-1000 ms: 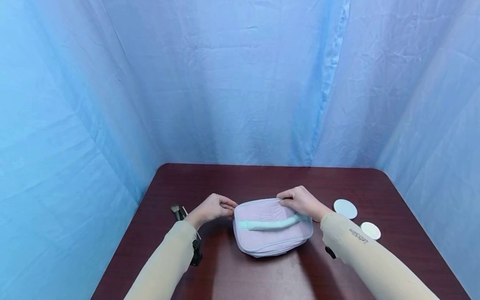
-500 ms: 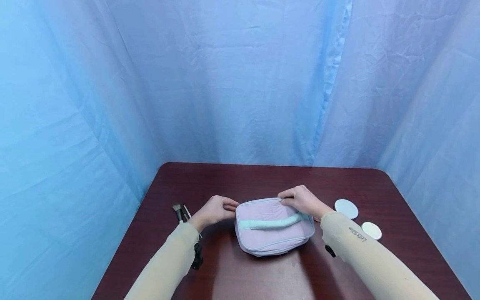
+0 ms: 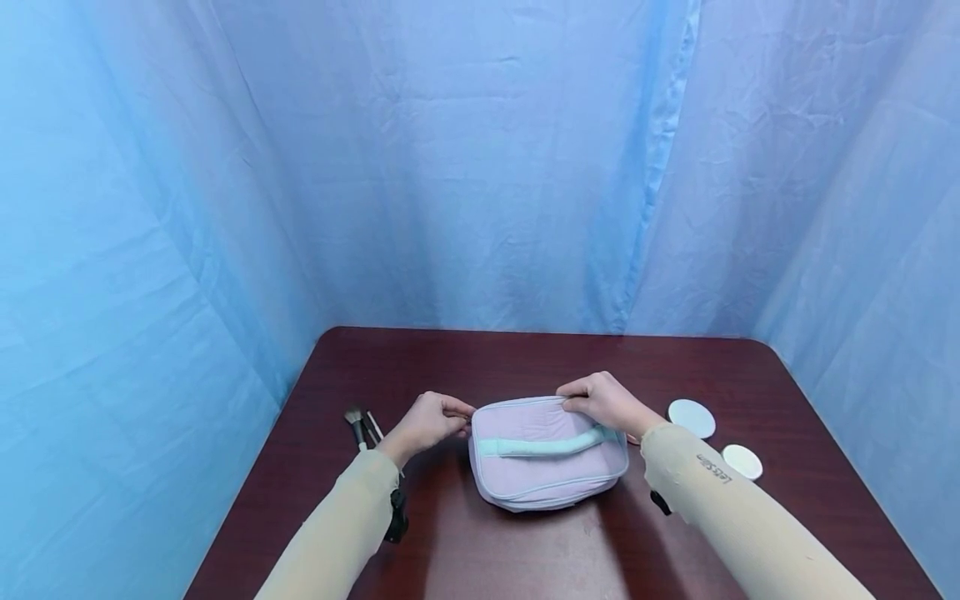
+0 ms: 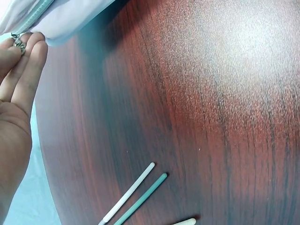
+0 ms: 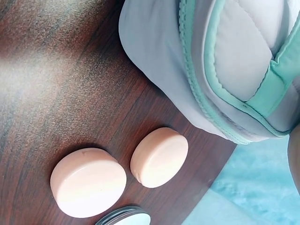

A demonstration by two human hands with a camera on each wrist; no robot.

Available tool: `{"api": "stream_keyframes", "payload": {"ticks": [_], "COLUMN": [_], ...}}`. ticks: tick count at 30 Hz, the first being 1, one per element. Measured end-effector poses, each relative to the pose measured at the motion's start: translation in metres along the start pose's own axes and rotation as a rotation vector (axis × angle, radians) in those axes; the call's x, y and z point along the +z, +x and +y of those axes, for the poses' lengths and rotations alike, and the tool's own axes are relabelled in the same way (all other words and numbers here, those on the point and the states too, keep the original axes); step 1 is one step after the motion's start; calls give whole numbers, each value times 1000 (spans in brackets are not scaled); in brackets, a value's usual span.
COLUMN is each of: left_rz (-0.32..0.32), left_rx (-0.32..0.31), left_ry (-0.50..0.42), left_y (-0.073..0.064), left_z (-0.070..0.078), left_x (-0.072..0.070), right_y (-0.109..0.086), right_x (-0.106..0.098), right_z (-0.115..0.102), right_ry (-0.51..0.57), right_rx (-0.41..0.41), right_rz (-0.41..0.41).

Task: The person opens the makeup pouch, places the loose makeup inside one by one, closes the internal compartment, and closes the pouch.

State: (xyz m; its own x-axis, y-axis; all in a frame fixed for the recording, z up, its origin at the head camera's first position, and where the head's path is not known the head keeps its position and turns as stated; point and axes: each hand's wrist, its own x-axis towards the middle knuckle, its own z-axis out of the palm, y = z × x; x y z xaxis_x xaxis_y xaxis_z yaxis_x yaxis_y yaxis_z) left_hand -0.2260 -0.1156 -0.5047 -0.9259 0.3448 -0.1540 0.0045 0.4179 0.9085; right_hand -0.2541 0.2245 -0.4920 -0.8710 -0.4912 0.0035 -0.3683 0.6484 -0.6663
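Note:
A lilac zippered bag [image 3: 551,475] with a mint carry handle [image 3: 547,447] lies on the table in front of me. At its far left corner my left hand [image 3: 431,422] pinches a small metal zipper pull [image 4: 19,44], seen between thumb and fingers in the left wrist view. My right hand [image 3: 606,402] grips the bag's far edge, right of its middle, thumb and fingers pinching the fabric. In the right wrist view the bag's mint zipper [image 5: 190,70] runs along its side and looks closed there; only a sliver of the hand shows.
Makeup brushes [image 3: 356,422] lie left of the left forearm; their white handle [image 4: 129,193] and green handle [image 4: 140,199] show close up. Right of the bag are two pinkish round cases [image 5: 88,183] and a round lid-like piece [image 5: 125,217]. Blue curtains [image 3: 480,167] surround the table [image 3: 517,550].
The left fingers have shifted slightly at the bag's corner, and the fingertips now pinch there. The bag and right hand stay nearly where they were.

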Motion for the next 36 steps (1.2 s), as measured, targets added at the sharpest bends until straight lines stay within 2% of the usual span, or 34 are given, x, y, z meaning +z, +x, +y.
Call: {"api": "stream_keyframes", "payload": {"ticks": [10, 17, 26, 33, 36], "left_rz": [41, 49, 51, 56, 61], "left_rx": [-49, -70, -58, -62, -56], "left_ry": [-44, -35, -40, -26, -19], "left_y": [2, 0, -3, -7, -8], "left_z": [-4, -4, -6, -8, -9], "left_x": [0, -1, -2, -2, -1], "right_y": [1, 0, 2, 1, 1], "right_x": [2, 1, 1, 0, 0], "right_z": [2, 2, 4, 4, 4], "right_ry": [-5, -4, -60, -61, -72], "right_rx": [13, 34, 39, 87, 81], "right_rz": [-2, -11, 4, 10, 13]}}
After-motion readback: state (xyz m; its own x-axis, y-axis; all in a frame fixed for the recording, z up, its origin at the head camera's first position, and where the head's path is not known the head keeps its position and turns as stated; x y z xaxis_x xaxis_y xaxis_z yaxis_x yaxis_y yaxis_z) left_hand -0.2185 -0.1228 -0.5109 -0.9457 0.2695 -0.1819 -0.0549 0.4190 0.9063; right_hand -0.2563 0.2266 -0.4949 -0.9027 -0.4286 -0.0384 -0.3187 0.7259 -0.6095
